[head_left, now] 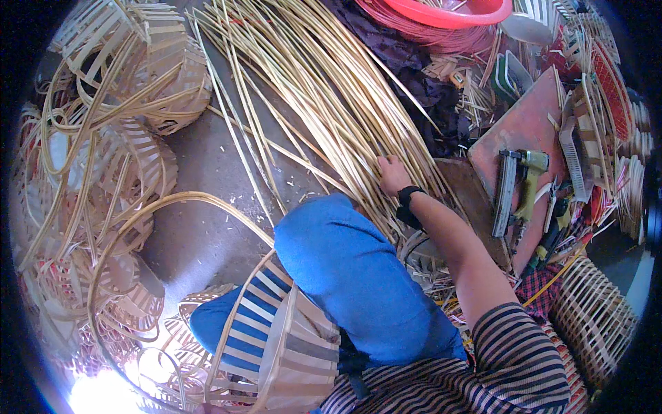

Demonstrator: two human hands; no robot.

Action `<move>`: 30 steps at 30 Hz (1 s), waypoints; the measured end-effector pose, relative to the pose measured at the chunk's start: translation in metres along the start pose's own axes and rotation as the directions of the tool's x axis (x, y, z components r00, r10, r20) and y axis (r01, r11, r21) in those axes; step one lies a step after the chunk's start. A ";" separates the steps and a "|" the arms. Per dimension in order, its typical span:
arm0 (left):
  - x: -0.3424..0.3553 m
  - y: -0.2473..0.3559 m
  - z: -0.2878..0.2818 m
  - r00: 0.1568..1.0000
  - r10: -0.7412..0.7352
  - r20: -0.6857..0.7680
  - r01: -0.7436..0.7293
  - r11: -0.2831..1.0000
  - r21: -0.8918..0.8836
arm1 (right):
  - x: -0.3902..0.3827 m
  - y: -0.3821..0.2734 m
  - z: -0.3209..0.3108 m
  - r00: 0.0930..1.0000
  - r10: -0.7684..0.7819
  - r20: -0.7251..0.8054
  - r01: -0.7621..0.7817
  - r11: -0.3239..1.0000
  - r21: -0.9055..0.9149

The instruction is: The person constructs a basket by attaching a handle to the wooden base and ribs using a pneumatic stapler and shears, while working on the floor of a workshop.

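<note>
My right hand [393, 176], with a black band on its wrist, reaches into a long bundle of pale bamboo strips [324, 90]. Its fingers are curled down onto strips near the bundle's right side. A woven basket [298, 345] of flat, pale slats lies tilted against my blue-clad leg. From its rim a long bamboo strip [103, 257] curves out in a wide loop to the left. Only a sliver of my left hand [211, 408] shows at the lower edge, closed at the basket's rim; most of its fingers are out of sight.
Unfinished baskets [148, 65] pile up along the left. On a reddish board [488, 155] at right lie a staple gun [529, 190] and pliers [551, 205]. Behind are a pink basin [455, 15] and dark cloth [431, 103]. A slatted basket [594, 317] stands at lower right.
</note>
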State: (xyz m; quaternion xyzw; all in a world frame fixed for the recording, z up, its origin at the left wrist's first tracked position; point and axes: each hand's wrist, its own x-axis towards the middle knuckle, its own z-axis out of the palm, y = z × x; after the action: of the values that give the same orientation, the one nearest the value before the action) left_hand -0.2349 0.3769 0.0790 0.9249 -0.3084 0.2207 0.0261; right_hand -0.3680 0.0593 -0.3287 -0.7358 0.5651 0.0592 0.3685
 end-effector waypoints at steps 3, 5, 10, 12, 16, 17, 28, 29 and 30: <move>0.009 0.020 0.001 0.999 -0.048 0.005 0.048 0.999 -0.026 | 0.003 -0.002 0.001 0.990 0.108 0.089 -0.106 0.994 -0.029; 0.012 0.027 0.002 0.999 0.034 0.007 -0.035 0.951 0.308 | 0.001 -0.007 0.000 0.986 0.146 0.085 -0.145 0.989 -0.025; 0.010 0.021 0.001 0.996 -0.057 -0.071 0.067 0.986 0.150 | -0.010 -0.026 0.020 0.986 0.162 -0.037 -0.160 0.986 0.053; 0.010 0.020 0.001 0.989 -0.143 -0.044 0.144 0.989 0.022 | -0.018 -0.030 0.025 0.991 0.106 -0.084 -0.101 0.993 0.062; 0.006 0.006 0.005 0.992 0.103 -0.076 -0.078 0.956 0.282 | -0.019 -0.039 0.023 0.996 0.085 -0.032 -0.081 0.992 0.098; 0.005 0.004 0.004 0.987 0.128 -0.101 -0.097 0.960 0.262 | -0.018 -0.039 0.025 0.995 0.094 -0.014 -0.092 0.990 0.110; 0.011 0.011 0.008 0.981 0.154 -0.115 -0.115 0.950 0.292 | -0.026 -0.052 0.033 0.968 -0.106 -0.227 0.095 0.994 -0.059; 0.012 0.012 0.009 0.981 0.159 -0.113 -0.120 0.947 0.297 | -0.022 -0.046 0.031 0.944 -0.140 -0.300 0.123 0.990 -0.072; 0.012 0.013 0.009 0.979 0.167 -0.117 -0.123 0.941 0.314 | -0.017 -0.041 0.030 0.913 -0.174 -0.369 0.151 0.984 -0.091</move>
State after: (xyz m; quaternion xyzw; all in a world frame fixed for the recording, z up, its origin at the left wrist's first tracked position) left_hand -0.2304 0.3581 0.0750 0.8744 -0.3353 0.3325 -0.1116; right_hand -0.3288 0.0948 -0.3219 -0.7887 0.5600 -0.0965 0.2346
